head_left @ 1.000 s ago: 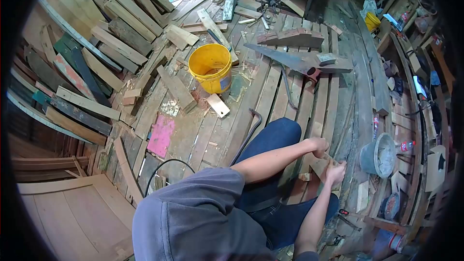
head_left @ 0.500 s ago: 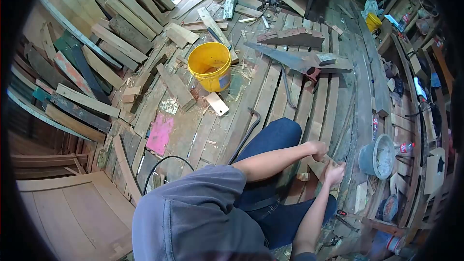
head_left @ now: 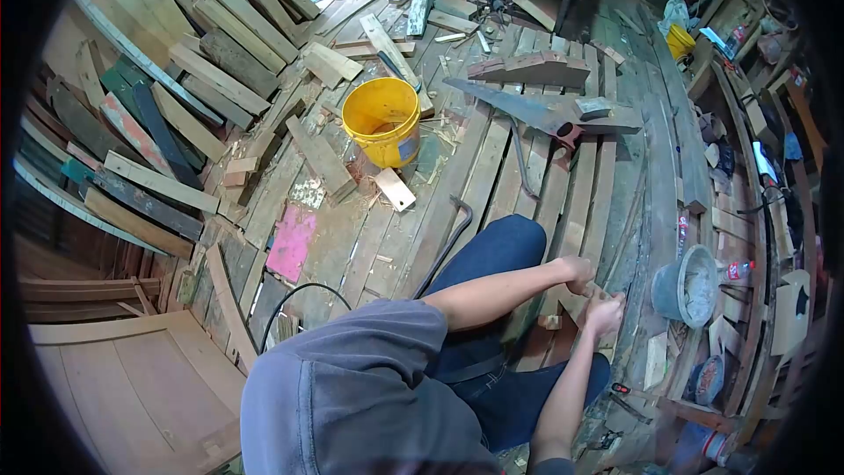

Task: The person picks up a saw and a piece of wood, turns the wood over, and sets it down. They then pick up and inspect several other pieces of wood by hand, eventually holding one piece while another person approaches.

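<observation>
My left hand (head_left: 577, 274) is closed, its fingers bent around the upper end of a small pale wooden piece (head_left: 575, 306). Just below it, my right hand (head_left: 605, 310) also grips, its fingers curled against the same piece. Most of what lies between the two hands is covered by the fingers. Both hands are close together over the slatted wooden planks (head_left: 551, 286), beyond my bent knees in blue jeans (head_left: 497, 251).
A handsaw (head_left: 519, 106) lies on boards ahead of a curved pry bar (head_left: 524, 158). A yellow bucket (head_left: 383, 123) stands among wood scraps. Right of my hands is a grey bucket (head_left: 673, 290). Several planks (head_left: 233, 66) lean at the left. A red-handled tool (head_left: 621, 388) lies nearby.
My right hand has shifted very slightly left. My left hand stays almost where it was, and the surroundings look the same.
</observation>
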Tool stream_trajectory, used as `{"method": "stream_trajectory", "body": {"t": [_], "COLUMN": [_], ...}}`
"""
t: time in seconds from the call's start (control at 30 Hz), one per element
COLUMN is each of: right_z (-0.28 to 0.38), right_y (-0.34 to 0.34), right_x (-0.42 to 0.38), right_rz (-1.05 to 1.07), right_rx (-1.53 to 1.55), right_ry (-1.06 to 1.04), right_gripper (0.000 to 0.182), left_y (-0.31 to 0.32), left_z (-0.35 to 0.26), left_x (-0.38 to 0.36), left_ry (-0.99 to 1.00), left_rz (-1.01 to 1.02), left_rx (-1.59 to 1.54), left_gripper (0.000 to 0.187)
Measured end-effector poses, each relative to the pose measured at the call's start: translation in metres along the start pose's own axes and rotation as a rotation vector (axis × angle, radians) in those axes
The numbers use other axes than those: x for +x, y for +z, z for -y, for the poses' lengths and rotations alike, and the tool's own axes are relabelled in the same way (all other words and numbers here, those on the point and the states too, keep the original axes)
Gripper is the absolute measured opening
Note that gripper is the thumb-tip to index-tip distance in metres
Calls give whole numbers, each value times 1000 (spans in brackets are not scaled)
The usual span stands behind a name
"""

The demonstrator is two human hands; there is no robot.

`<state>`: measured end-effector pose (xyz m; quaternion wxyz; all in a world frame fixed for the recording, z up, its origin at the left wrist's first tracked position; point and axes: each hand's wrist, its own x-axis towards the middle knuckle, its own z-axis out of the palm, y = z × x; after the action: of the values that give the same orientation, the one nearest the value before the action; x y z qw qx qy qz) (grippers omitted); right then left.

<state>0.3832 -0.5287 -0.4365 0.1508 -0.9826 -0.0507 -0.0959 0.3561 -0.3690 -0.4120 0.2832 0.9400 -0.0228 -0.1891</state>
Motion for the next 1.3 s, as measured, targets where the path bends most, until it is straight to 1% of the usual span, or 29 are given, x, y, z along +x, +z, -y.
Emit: {"method": "stream_trajectory", "body": {"t": [0.1,0.2,0.3,0.5,0.7,0.9,1.03,1.3], "right_z": [1,0,3,3,7,6,8,16], "right_y": [0,-4,-5,-1,-6,-4,-7,-12], "right_x": [1,-1,-2,-2,-2,-2,-2,-2], "right_rz": [5,16,8,-2,22,27,57,-3], "right_rx": [-9,18,18,9,7,10,7,-5], "right_ry": [-13,-6,-8,6,24,21,33,25], "right_gripper": [42,42,42,44,44,45,45,44], "left_y": [-8,1,-11,2,-11,0,-5,-9], "left_z": [-3,6,2,11,7,15,13,11], "left_x": [-10,-2,-9,-1,-15,-5,-7,-9], "left_ry": [-29,-17,-19,-8,-25,2,-15,-9], "left_rz": [17,9,78,24,18,-12,14,47], "left_rx": [8,5,15,26,-11,7,16,35], "left_gripper": [56,56,57,56,56,56,57,57]}}
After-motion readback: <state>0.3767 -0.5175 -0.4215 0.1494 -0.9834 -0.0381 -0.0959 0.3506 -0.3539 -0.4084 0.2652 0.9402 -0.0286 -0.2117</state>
